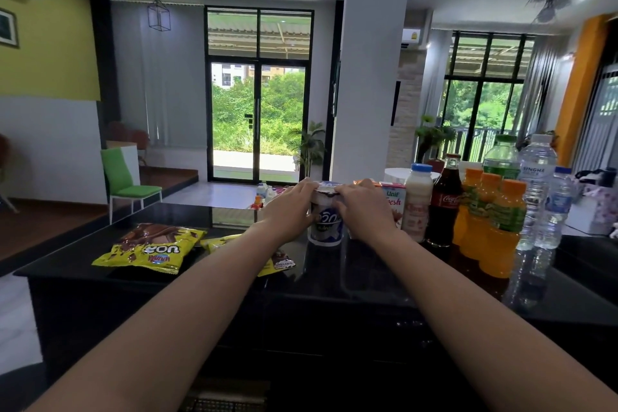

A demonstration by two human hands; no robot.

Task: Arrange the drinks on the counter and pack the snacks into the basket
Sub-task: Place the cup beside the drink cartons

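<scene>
Both my hands are on the white and blue cup (pixel 326 228). My left hand (pixel 290 208) curls round its left side, fingers over the lid rim and thumb on the wall. My right hand (pixel 365 207) curls round its right side, fingertips on the rim. The two sets of fingertips nearly meet over the lid. The cup's base is down at the black counter (pixel 368 278); I cannot tell whether it rests there or is just lifted.

Just past my fingertips the counter's far edge drops away to the room.

Right of my right hand the drinks crowd close. The carton (pixel 397 198) is touching or almost touching my knuckles. Then come the milk bottle (pixel 417 207) and the cola bottle (pixel 446 204). Three orange bottles (pixel 486 224) step back toward me. Behind them stand a green-capped bottle (pixel 501 157), a tall water bottle (pixel 536 191) and a small water bottle (pixel 555 207).

Left of my left hand a strip of bare counter lies open as far as the yellow snack bag (pixel 150 248), which sits near the counter's left edge. A second snack bag (pixel 279 262) lies under my left forearm, partly hidden. Toward me, between my forearms, the top is bare.
</scene>
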